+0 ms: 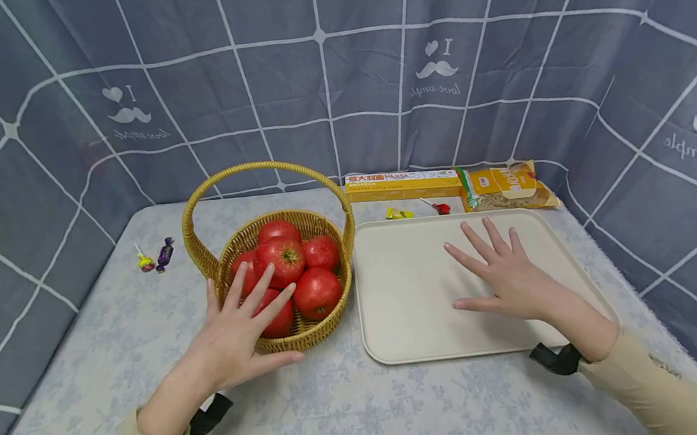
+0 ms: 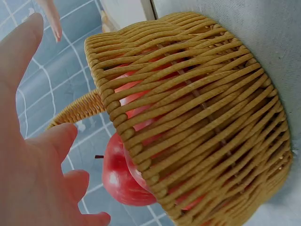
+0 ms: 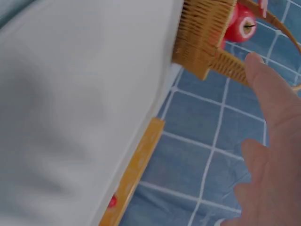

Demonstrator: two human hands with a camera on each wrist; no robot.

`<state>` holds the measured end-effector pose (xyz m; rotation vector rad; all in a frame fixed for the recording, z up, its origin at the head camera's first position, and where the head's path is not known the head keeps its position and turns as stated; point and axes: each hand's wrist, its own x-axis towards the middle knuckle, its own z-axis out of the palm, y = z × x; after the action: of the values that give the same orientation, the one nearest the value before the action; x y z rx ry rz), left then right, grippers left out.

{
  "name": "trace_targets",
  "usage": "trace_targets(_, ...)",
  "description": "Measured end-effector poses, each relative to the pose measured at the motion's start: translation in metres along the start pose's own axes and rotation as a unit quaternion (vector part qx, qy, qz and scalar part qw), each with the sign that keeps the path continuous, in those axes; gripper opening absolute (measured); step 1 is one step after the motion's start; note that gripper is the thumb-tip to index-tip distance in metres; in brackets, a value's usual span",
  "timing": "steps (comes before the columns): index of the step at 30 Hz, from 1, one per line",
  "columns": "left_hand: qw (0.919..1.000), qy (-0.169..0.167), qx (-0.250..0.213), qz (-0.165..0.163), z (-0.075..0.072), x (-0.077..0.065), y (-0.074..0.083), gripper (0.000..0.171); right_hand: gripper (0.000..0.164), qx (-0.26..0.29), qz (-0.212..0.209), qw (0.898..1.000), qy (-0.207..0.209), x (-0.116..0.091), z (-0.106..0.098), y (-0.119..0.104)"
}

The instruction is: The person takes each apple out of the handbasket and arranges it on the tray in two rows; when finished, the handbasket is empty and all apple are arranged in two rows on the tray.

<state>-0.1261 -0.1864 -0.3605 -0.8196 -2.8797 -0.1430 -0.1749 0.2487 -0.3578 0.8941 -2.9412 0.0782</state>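
Head view: the left hand (image 1: 228,342), its fingers spread apart and holding nothing, hovers over the near left rim of the wicker basket (image 1: 310,337), where red apples (image 1: 280,262) lie heaped beneath the arched handle (image 1: 255,166). The right hand (image 1: 512,281), fingers likewise apart, hovers above the pale tray (image 1: 410,304), just beside the basket on the bench (image 1: 345,419).

Left wrist view: thumb and fingers stand clear of the woven wall; an apple rises above the rim. A good grip probably calls for coming in from above, past the handle, and curling round one topmost apple without jostling its neighbours.

Right wrist view: thumb and fingers are apart, clasping nothing; avoiding the tray's edge would likely prevent tipping it.
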Motion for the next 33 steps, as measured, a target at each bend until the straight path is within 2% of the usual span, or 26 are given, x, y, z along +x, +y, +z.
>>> trace_targets(6,0.9994,0.022,-0.024,-0.010,0.004,-0.011,-0.007,0.092,0.089,0.041,-0.008,0.999,0.002,0.027,0.004,-0.022)
trace_targets(9,0.9975,0.046,-0.050,-0.019,0.008,-0.018,-0.012,0.091,0.087,0.066,-0.020,0.998,0.009,0.043,0.004,-0.036)
trace_targets(12,0.9933,0.083,-0.077,-0.024,0.013,-0.022,-0.016,0.089,0.081,0.102,-0.035,0.994,0.016,0.058,0.003,-0.053)
trace_targets(15,0.9840,0.145,-0.102,-0.019,0.021,-0.024,-0.019,0.084,0.073,0.137,-0.057,0.989,0.020,0.074,0.001,-0.072)
trace_targets(17,0.9731,0.199,-0.116,-0.011,0.029,-0.025,-0.021,0.081,0.068,0.159,-0.075,0.984,0.023,0.084,0.000,-0.086)
trace_targets(20,0.9504,0.276,-0.143,-0.009,0.042,-0.024,-0.024,0.081,0.063,0.187,-0.104,0.976,0.036,0.100,0.002,-0.105)
trace_targets(23,0.9283,0.320,-0.186,-0.037,0.054,-0.025,-0.026,0.083,0.062,0.216,-0.121,0.967,0.056,0.116,0.007,-0.121)
trace_targets(26,0.9049,0.319,-0.265,-0.095,0.063,-0.027,-0.028,0.079,0.064,0.250,-0.125,0.957,0.083,0.133,0.011,-0.133)
trace_targets(29,0.8794,0.288,-0.350,-0.146,0.068,-0.028,-0.030,0.077,0.066,0.284,-0.120,0.945,0.105,0.149,0.015,-0.143)
trace_targets(31,0.8651,0.264,-0.393,-0.165,0.070,-0.028,-0.031,0.079,0.069,0.302,-0.114,0.940,0.110,0.159,0.016,-0.148)
trace_targets(33,0.8556,0.243,-0.423,-0.174,0.071,-0.028,-0.031,0.081,0.072,0.317,-0.106,0.936,0.110,0.168,0.018,-0.153)
